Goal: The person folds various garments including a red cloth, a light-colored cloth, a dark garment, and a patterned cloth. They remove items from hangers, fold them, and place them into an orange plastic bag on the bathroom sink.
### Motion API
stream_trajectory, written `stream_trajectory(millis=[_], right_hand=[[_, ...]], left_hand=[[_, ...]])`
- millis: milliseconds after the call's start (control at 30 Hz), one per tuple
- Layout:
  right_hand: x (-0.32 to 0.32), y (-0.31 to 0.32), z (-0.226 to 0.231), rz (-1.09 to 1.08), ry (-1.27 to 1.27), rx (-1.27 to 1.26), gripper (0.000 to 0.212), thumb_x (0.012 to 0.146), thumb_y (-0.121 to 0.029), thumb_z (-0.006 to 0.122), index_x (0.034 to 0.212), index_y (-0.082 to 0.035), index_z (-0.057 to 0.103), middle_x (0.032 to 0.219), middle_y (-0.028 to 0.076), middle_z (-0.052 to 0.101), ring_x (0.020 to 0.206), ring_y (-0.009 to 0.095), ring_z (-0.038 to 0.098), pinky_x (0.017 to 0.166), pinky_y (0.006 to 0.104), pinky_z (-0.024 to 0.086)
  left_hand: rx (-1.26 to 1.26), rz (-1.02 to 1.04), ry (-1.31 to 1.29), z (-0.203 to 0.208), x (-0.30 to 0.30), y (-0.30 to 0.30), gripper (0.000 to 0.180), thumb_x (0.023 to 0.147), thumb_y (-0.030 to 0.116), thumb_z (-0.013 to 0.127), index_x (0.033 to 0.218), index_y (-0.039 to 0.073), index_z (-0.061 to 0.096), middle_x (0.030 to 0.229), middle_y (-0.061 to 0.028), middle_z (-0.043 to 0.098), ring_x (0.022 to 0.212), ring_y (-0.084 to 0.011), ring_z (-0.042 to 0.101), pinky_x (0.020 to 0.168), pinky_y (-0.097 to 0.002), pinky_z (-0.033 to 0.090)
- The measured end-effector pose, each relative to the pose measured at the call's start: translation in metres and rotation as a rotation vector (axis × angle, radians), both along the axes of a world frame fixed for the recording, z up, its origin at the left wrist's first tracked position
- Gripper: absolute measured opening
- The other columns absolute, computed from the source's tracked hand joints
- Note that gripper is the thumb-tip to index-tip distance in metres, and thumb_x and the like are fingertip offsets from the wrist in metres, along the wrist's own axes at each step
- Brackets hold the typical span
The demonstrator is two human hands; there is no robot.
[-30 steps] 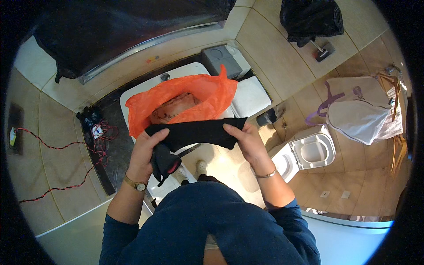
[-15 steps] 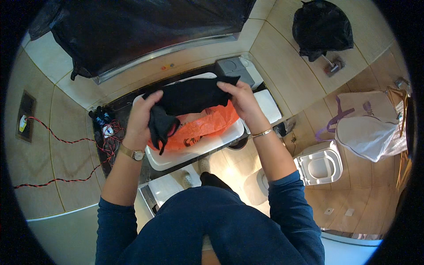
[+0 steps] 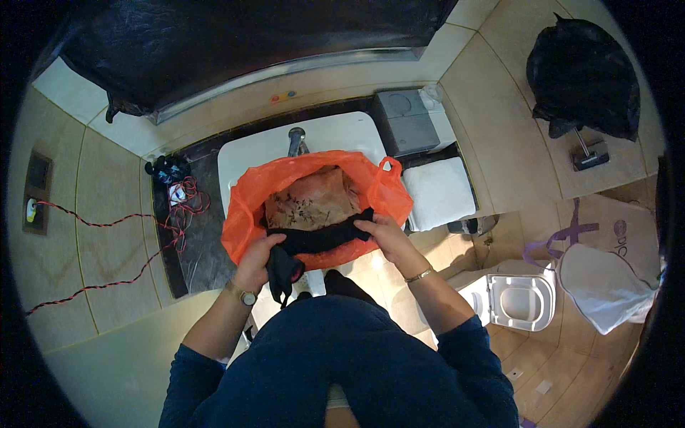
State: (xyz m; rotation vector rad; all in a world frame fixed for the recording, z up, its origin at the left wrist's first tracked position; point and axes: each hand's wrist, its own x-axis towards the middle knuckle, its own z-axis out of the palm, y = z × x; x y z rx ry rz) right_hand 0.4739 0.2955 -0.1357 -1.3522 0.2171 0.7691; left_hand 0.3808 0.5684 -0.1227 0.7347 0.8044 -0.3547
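Note:
A black cloth garment [image 3: 321, 239] is stretched sideways between both hands, over the near part of an open orange plastic bag [image 3: 246, 189]. My left hand [image 3: 257, 262] is closed on its left end, where a bunched dark piece with a bit of red hangs down. Its right end is pinched by my right hand [image 3: 389, 237]. The bag rests over the white sink basin [image 3: 342, 128] with its mouth spread wide. Inside the bag lies something light brown with dark marks [image 3: 307, 200]; whether it is cloth or paper I cannot make out.
A metal faucet [image 3: 297, 140] rises behind the bag. Grey boxes [image 3: 407, 121] and a folded white towel [image 3: 439, 192] stand right of the basin. Tangled red-black wires [image 3: 187, 207] lie on the dark counter at left. A toilet [image 3: 521, 303] is at lower right.
Both hands have lowered the black garment toward me, from over the far part of the basin to the bag's near side. The bag's open mouth and contents now show. The view has shifted.

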Motion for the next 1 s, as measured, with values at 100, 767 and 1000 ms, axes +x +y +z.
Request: stream_trajectory(millis=[100, 767, 1000], right_hand=[[0.026, 0.009, 0.001, 0.001, -0.094, 0.028, 0.015, 0.088, -0.014, 0.065, 0.097, -0.002, 0.066, 0.089, 0.001, 0.065, 0.079, 0.009, 0.057, 0.071, 0.0236, 0.044], [0.055, 0.022, -0.105, -0.08, 0.223, 0.056, 0.027, 0.089, -0.015, 0.062, 0.113, -0.003, 0.058, 0.105, 0.005, 0.058, 0.091, 0.021, 0.059, 0.089, 0.0364, 0.051], [0.07, 0.051, -0.136, 0.226, -0.471, -0.436, 0.025, 0.089, -0.012, 0.058, 0.111, -0.003, 0.062, 0.107, 0.012, 0.063, 0.096, 0.024, 0.063, 0.085, 0.0346, 0.051]], left_hand=[[0.026, 0.038, -0.059, 0.002, 0.021, 0.008, 0.025, 0.088, 0.005, 0.055, 0.113, 0.004, 0.054, 0.093, -0.0086, 0.063, 0.069, -0.0199, 0.063, 0.06, -0.0314, 0.057], [-0.268, 0.217, -0.015, -0.148, 0.022, 0.029, 0.029, 0.092, 0.015, 0.057, 0.119, 0.004, 0.055, 0.105, -0.0111, 0.063, 0.083, -0.0243, 0.065, 0.072, -0.0423, 0.058], [0.452, 0.041, -0.136, -0.119, 0.052, 0.032, 0.037, 0.089, 0.011, 0.062, 0.124, 0.003, 0.055, 0.122, -0.0101, 0.059, 0.108, -0.0239, 0.058, 0.094, -0.0325, 0.046]])
